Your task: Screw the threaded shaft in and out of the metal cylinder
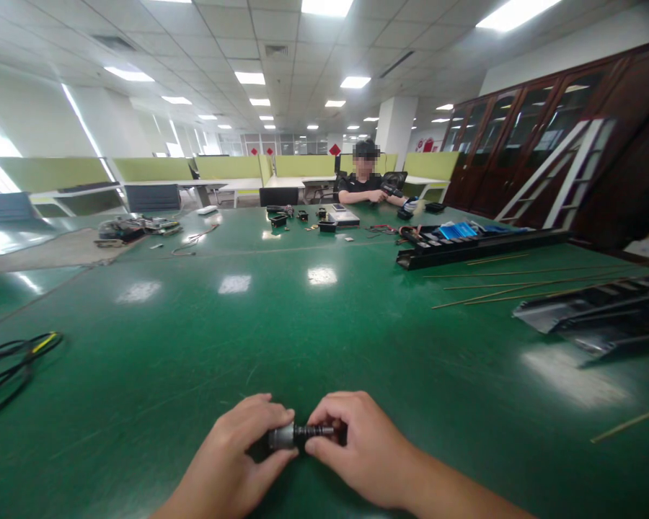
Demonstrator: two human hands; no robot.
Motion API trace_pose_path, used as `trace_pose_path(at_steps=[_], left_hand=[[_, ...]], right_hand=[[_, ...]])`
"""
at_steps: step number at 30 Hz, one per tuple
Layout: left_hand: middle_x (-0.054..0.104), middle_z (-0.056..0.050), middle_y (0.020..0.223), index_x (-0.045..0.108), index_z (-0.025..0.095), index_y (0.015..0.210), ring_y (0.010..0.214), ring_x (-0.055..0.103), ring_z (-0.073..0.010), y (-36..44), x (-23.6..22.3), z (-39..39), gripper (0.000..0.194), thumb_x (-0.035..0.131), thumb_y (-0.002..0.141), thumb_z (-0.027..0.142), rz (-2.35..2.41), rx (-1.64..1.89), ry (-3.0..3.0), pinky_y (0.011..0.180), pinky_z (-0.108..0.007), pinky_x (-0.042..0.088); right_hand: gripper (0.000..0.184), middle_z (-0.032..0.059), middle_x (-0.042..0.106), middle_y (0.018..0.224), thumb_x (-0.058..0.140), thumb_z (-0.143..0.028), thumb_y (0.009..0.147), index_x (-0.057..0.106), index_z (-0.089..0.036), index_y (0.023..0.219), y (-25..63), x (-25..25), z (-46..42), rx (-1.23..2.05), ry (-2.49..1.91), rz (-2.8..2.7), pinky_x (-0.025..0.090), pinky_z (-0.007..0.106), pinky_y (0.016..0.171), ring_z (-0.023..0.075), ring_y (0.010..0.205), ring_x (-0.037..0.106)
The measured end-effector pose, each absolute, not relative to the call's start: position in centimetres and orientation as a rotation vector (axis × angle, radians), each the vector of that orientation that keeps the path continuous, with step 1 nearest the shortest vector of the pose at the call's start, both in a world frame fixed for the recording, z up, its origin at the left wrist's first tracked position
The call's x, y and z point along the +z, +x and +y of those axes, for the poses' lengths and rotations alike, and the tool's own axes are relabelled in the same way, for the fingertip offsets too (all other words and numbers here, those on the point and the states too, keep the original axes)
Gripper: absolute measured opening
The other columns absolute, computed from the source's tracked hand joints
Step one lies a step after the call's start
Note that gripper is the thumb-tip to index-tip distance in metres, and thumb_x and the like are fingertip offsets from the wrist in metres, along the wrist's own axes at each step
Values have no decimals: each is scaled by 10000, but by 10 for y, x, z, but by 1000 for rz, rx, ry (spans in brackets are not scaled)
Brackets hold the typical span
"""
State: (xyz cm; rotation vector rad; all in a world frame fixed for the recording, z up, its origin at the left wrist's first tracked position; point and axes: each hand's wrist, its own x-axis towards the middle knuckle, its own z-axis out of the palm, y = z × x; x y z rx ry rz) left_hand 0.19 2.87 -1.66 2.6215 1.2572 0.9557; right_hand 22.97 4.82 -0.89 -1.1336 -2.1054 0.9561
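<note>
Low over the green table, my left hand (247,448) is closed round a small grey metal cylinder with a ribbed, dark shaft (284,437), which looks like a small motor. The cylinder lies between my left thumb and fingers, with the shaft pointing right. My right hand (357,445) is curled around the shaft's far end, its thumb and fingertips pinched near the bright tip. The inner fingers of the right hand are partly hidden, and something dark shows in its grip.
Black cables (11,367) lie at the left of the green table (238,324). To the right are thin rods (497,294) and black metal rails (481,246). Small black parts (280,220) sit toward the back. Across the table, a person (363,180) holds a dark tool (392,189).
</note>
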Motion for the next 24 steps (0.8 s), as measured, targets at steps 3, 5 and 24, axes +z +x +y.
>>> trace_pose_path(at_steps=[3,5,24], left_hand=[[757,21,986,625,284,1091,939,729,-233,0,-19,29,329,760,793,247,1283,958,2633,906,-476,607],[758,22,985,622,286,1095,938,730,-231,-1,-20,29,334,761,793,255,1291,963,2635,906,-475,608],[760,20,962,638,290,1065,924,734,-234,0,-16,29,319,769,778,245,1282,1010,2589,891,-474,614]], right_hand=[[39,-26,657,717,712,-207,774,712,-203,812,230,-9,48,954,-1135,-2100,377,220,635,123,686,591],[33,-25,654,711,708,-209,778,711,-201,810,230,-9,49,959,-1134,-2099,376,222,632,123,679,589],[34,-24,651,680,711,-225,780,716,-194,790,231,-9,49,974,-1128,-2046,398,218,608,119,633,586]])
